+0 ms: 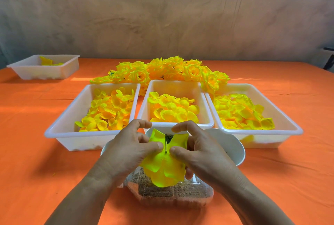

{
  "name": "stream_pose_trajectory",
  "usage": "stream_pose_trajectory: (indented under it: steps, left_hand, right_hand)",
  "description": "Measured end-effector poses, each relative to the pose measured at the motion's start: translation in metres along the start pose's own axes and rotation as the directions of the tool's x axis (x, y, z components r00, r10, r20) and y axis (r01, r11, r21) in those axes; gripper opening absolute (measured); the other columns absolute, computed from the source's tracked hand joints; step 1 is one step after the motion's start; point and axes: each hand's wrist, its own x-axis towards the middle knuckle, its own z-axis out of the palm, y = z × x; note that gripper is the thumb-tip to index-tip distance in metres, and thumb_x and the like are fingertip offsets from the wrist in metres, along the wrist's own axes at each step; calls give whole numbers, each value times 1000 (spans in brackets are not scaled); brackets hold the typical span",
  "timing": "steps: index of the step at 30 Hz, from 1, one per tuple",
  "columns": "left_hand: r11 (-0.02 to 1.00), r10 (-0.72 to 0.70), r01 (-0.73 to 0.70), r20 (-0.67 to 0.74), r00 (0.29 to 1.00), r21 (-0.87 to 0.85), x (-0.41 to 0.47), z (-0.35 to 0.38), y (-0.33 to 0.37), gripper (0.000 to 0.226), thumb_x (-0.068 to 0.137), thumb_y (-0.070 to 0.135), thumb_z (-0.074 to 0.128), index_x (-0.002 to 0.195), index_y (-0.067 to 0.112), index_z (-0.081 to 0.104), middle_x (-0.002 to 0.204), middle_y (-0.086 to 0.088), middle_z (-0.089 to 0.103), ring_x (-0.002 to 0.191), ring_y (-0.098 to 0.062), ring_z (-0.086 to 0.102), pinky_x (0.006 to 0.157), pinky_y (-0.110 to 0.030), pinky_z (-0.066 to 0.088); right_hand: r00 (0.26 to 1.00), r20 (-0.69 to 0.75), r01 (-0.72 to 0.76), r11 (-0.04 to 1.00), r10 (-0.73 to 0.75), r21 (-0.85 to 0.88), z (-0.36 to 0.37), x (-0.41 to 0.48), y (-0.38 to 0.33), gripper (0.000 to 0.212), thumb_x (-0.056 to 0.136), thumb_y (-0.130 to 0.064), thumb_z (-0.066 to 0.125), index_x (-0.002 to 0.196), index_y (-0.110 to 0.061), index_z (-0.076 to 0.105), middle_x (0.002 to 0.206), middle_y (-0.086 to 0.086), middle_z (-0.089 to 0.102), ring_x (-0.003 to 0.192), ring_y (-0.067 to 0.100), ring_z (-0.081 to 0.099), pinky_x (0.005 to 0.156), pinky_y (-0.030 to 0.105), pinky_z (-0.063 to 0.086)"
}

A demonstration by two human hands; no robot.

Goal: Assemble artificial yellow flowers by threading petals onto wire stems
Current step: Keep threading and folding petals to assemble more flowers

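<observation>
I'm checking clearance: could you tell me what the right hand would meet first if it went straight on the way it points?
Most likely the near wall of the middle tray, just beyond the right hand, though depth is unclear.

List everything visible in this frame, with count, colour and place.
petal trays: three, white, side by side mid-table, each holding loose yellow petals
far tray: one, white, back left, few yellow petals inside
finished flowers: a pile, yellow, behind the trays
bowl: one, white, under the hands
clear container: one, transparent, nearest the camera, brownish contents
tablecloth: one, orange, covering the table
held petals: one bunch, yellow, between both hands
wire stem: one, dark green, through the held petals
left hand: one, pinching the held petals
right hand: one, pinching the held petals
</observation>
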Motion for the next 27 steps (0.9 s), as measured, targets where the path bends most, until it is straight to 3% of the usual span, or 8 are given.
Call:
stream_pose_trajectory:
  steps: [4, 10, 13, 15, 19, 21, 24, 27]
  left_hand:
    - [999, 10, -9, -12, 1000, 44, -3, 5, -9, 57, 58, 40, 77, 110, 36, 55, 64, 6, 56, 65, -12, 58, 65, -38, 46]
    - [995, 15, -17, 14, 1000, 97, 0, 5, -14, 43, 72, 30, 81, 107, 33, 56, 58, 11, 53, 55, -1, 52, 59, -29, 41]
    - [988, 23, -19, -24, 999, 154, -4, 0, -9, 43, 70, 35, 83, 105, 35, 60, 79, 7, 61, 71, -11, 61, 66, -33, 50]
    - [980, 91, -75, -85, 992, 183, -5, -7, -2, 36, 74, 32, 83, 104, 38, 64, 98, 4, 63, 86, -14, 64, 81, -36, 55]
    - [943, 291, -271, -81, 953, 194, -15, -18, 17, 37, 63, 46, 74, 100, 46, 67, 108, 18, 58, 99, 3, 58, 87, -17, 47]
    - [929, 314, -308, 4, 950, 205, -20, -14, 24, 45, 55, 58, 68, 99, 50, 67, 111, 25, 57, 94, 1, 60, 77, -9, 47]
    - [900, 327, -345, 109, 939, 268, -21, 0, 26, 42, 57, 61, 83, 93, 43, 71, 111, 28, 61, 101, 5, 59, 84, -11, 42]
    - [911, 316, -338, 129, 940, 234, -16, 14, 19, 33, 56, 56, 80, 85, 43, 74, 108, 36, 62, 107, 18, 53, 81, 3, 33]
  right_hand:
    - [1000, -11, 16, 996, -17, -91, 3, -2, 4, 30, 84, -21, 63, 99, -45, 52, 65, 1, 59, 43, 10, 55, 43, 24, 47]
    - [1000, -8, 3, 978, -4, -207, 4, -2, 9, 26, 84, -29, 63, 103, -43, 52, 64, -3, 55, 51, 10, 56, 51, 31, 50]
    - [1000, 17, -17, 966, 22, -257, 0, -2, 8, 27, 84, -37, 63, 105, -46, 48, 63, -4, 58, 51, 6, 56, 49, 24, 46]
    - [999, 19, -37, 952, 45, -303, -8, -1, 6, 29, 84, -47, 60, 108, -48, 44, 61, -4, 62, 52, 5, 59, 51, 24, 46]
    - [998, -56, -60, 914, 41, -402, -31, 2, 3, 27, 90, -50, 52, 115, -43, 44, 67, -6, 70, 58, 7, 62, 61, 32, 52]
    - [995, -87, -76, 931, 47, -356, -39, 4, 1, 25, 92, -44, 52, 116, -41, 46, 70, 0, 69, 66, 18, 65, 69, 44, 55]
    - [993, -100, -83, 955, 57, -284, -45, 5, 1, 23, 92, -36, 54, 113, -41, 50, 70, -4, 70, 61, 14, 64, 66, 39, 53]
    - [993, -100, -89, 953, 62, -291, -45, 5, 3, 23, 90, -35, 56, 112, -41, 51, 71, -3, 70, 64, 16, 64, 67, 39, 52]
